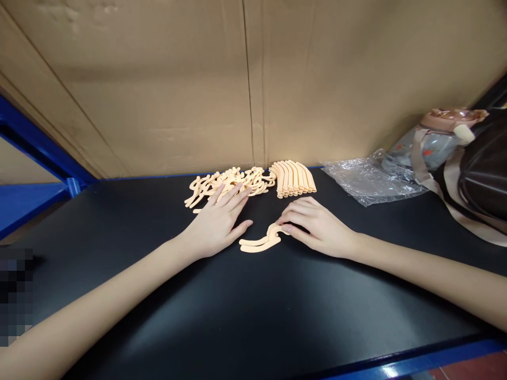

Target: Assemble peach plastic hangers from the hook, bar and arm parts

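My left hand (217, 221) is open, its fingers spread over the near edge of a loose heap of cream, curved, hooked pieces (200, 190). Whether its fingertips touch the heap, I cannot tell. Two more hooked pieces (257, 246) lie side by side on the black tabletop (237, 306), between my hands. My right hand (317, 228) is closed at their hooked end, thumb and fingers pinching there; its fingers partly hide that end. Just beyond my right hand sits a neat stack of cream, bent tubes (293, 178), their open ends facing me.
A crumpled clear plastic bag (364, 179) lies at the back right. Beside it are a drink bottle (431, 140) with a strap and a dark brown bag (485, 163). Cardboard (166, 95) walls the back. A blue metal frame (43, 153) borders the left side.
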